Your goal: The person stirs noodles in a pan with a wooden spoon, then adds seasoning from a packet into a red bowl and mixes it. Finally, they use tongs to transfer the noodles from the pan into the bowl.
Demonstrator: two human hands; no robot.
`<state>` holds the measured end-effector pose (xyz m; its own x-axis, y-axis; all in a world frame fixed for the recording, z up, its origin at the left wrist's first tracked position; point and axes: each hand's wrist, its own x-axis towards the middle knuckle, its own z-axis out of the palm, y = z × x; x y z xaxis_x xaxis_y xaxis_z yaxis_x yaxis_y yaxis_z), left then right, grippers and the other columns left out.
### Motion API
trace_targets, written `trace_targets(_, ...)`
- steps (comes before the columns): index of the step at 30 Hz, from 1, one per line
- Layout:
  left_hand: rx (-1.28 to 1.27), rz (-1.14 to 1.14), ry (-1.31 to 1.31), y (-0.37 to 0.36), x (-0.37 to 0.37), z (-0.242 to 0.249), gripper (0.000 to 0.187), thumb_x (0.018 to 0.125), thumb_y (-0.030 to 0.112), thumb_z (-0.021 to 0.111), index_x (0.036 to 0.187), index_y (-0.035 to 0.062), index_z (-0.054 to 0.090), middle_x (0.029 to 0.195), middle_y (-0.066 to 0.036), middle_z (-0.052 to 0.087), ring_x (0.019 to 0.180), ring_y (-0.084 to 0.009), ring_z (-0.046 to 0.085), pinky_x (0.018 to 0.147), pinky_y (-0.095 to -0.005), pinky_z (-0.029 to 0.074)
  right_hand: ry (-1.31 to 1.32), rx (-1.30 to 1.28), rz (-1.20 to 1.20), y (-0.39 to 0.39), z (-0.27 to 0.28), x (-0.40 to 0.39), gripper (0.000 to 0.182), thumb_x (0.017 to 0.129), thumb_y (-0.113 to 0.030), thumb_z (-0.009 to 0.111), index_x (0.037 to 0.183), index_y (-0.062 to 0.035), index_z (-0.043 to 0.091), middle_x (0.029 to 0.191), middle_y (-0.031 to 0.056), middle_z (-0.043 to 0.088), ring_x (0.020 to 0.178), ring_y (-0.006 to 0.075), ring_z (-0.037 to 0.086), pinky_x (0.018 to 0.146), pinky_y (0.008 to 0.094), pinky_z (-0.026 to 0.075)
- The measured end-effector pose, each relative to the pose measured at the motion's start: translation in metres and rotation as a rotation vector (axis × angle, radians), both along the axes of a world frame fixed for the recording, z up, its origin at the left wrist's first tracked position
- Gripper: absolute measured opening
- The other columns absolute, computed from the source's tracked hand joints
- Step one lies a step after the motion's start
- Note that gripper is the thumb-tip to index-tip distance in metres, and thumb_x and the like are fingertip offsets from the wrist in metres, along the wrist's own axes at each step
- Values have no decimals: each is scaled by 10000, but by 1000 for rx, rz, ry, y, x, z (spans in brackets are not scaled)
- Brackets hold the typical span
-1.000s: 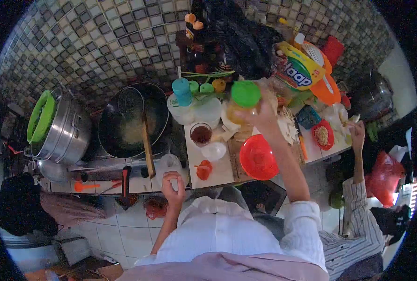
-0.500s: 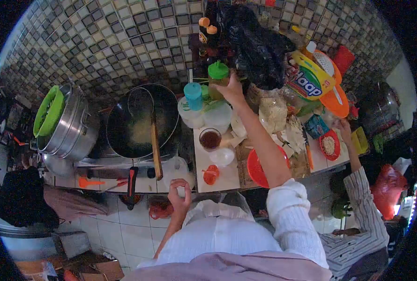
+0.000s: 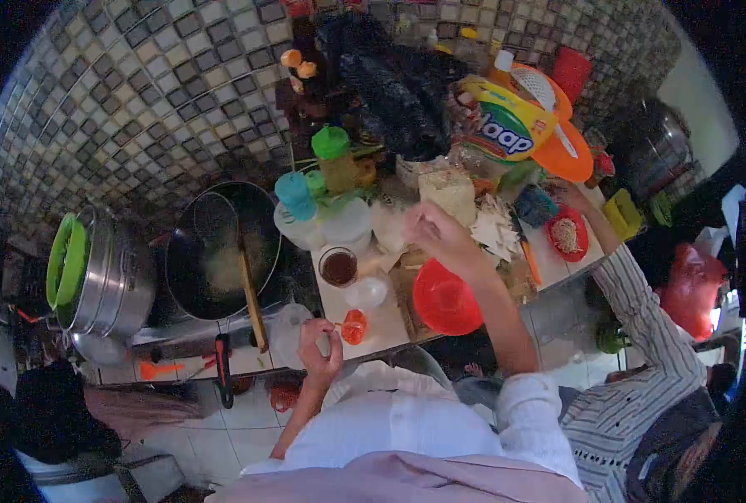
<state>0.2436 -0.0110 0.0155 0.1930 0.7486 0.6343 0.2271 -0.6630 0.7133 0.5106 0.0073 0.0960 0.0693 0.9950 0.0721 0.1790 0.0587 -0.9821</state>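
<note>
My left hand (image 3: 320, 350) is closed in a pinch at the counter's front edge, beside a small orange-red dish (image 3: 354, 327); anything between its fingertips is too small to name. My right hand (image 3: 437, 235) is above the counter behind the red bowl (image 3: 447, 298), near a bag of pale food (image 3: 447, 197). Its fingers are smeared by motion. A green-lidded jar (image 3: 334, 159) stands at the back, apart from both hands. Near it are a blue-lidded container (image 3: 295, 197), a glass of dark liquid (image 3: 338, 267) and a clear bowl (image 3: 365, 293).
On the left are a black wok (image 3: 222, 251) with a wooden-handled strainer and a steel steamer pot (image 3: 121, 277). A black plastic bag (image 3: 398, 92) is at the back. Another person's striped sleeve (image 3: 641, 293) reaches in from the right, near a red bowl of shredded food (image 3: 567, 235).
My right hand has left the green-lidded jar and moved toward me, over the area behind the red bowl. My left hand is now closer to the orange-red dish. The view has shifted.
</note>
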Motion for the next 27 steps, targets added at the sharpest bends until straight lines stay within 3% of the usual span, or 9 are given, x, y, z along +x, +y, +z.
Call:
trace_targets(3,-27,3,137,6,11,8,175,673,-41,528,831,22,488,755,-121,520,670,-233,504,636,-314,418,93,25,-89,-52,-16,40,210,813,-147,543,964,-16,477,952,38,495,820,118,514,729,249,427)
trace_targets(7,6,-61,-4,9,23,3,226,687,-46,520,899,13,467,755,-121,524,680,-233,507,647,-324,419,-277,48,-977,-85,-69,120,259,762,-65,562,997,-11,466,927,58,501,797,144,511,676,271,428)
trace_targets(8,40,-53,-41,8,27,5,261,694,-49,516,940,11,451,760,-122,527,686,-233,508,653,-328,420,-277,48,-978,-89,-84,144,259,762,-65,562,997,-11,466,927,58,501,797,144,511,676,271,428)
trace_targets(10,53,-73,-68,7,37,10,296,700,-53,511,977,8,426,761,-121,528,687,-226,504,647,-328,419,-853,296,-1220,-89,-113,196,328,752,-89,578,1044,-16,447,935,94,503,788,185,516,662,317,421)
trace_targets(17,-63,-2,-133,-17,82,13,343,726,-67,490,1046,0,385,794,-121,509,689,-191,480,653,-307,408,-812,-2,-1029,-75,-108,237,191,760,-157,577,860,6,573,698,93,565,641,252,531,617,340,416)
trace_targets(20,-91,-167,-189,-22,108,12,375,724,-62,497,1075,-3,381,862,-122,495,742,-188,489,711,-303,404,-1049,369,-939,-87,-89,229,150,770,-145,560,747,0,596,634,59,579,616,194,553,590,319,416)
trace_targets(22,-160,-159,-121,-32,135,28,387,719,-56,515,1081,-5,390,908,-123,492,795,-194,494,749,-302,399,-467,-96,-774,-104,-20,196,133,781,-117,544,815,6,582,724,61,608,682,132,571,605,279,426)
trace_targets(24,-231,-157,-56,-42,169,44,399,713,-50,533,1086,-7,398,953,-124,489,848,-200,500,788,-301,394,-462,25,-674,-125,-28,185,137,785,-87,533,879,10,557,779,61,611,717,111,568,643,257,440)
trace_targets(27,-686,-443,-302,-54,205,58,459,702,13,615,1111,-8,408,1079,-124,465,989,-176,468,855,-292,367,220,-52,-420,-139,12,135,113,780,-66,549,857,17,546,793,59,591,702,112,552,653,252,447)
